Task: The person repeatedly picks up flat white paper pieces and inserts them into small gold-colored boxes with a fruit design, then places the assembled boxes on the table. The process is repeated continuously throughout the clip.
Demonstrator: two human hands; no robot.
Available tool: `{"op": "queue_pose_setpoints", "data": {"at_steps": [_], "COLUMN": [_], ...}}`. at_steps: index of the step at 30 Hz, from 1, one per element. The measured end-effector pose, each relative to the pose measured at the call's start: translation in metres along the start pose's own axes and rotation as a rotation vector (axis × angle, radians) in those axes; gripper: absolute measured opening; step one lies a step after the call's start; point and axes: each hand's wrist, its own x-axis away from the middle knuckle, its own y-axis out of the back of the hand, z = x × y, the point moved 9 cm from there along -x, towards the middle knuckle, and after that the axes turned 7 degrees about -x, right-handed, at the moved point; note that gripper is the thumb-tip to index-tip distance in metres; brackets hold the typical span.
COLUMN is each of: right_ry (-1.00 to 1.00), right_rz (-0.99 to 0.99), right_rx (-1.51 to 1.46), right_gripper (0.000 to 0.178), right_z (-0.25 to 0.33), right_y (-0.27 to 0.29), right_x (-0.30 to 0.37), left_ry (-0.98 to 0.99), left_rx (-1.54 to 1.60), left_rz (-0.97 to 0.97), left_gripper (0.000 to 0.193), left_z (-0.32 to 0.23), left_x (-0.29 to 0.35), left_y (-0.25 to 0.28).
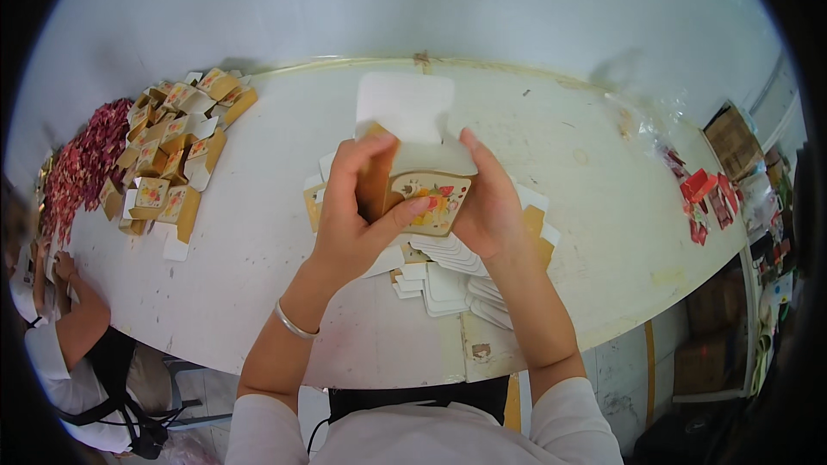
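Above the middle of the table I hold a small cardboard box (438,205) with gold sides and a fruit picture on its front. Its white lid flap (405,103) stands up, and the top looks open. My left hand (355,198) is closed round the left side, thumb pressed on the printed front. Against the right side rests my right hand (488,198), its other fingers partly hidden behind the box. Beneath both hands lies a spread of flat, unfolded box blanks (448,288), white and gold, partly covered by my forearms.
At the far left are a heap of folded fruit-print boxes (172,146) and a pile of small red packets (90,155). A co-worker's arm (84,314) reaches to the table's left edge. Red wrappers (711,194) and a brown carton (732,142) are at the right.
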Motion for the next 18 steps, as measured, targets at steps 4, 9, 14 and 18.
{"op": "queue_pose_setpoints", "data": {"at_steps": [4,9,14,18], "right_ry": [0.094,0.244,0.271,0.442], "right_rz": [-0.074,0.003,0.140,0.218], "right_rx": [0.179,0.197,0.299,0.606], "right_gripper": [0.033,0.032,0.026,0.021], "right_z": [0.006,0.011,0.015,0.021], "right_y": [0.017,0.006,-0.011,-0.020], "right_x": [-0.002,-0.003,-0.002,0.004], "left_ry": [-0.004,0.283,0.313,0.272], "left_rx": [-0.320,0.083,0.143,0.091], "left_rz": [0.180,0.070,0.005,0.075], "left_gripper": [0.040,0.039,0.050,0.057], "left_z": [-0.002,0.016,0.005,0.000], "left_x": [0.000,0.002,-0.004,-0.006], "left_y": [0.000,0.003,0.011,0.008]}}
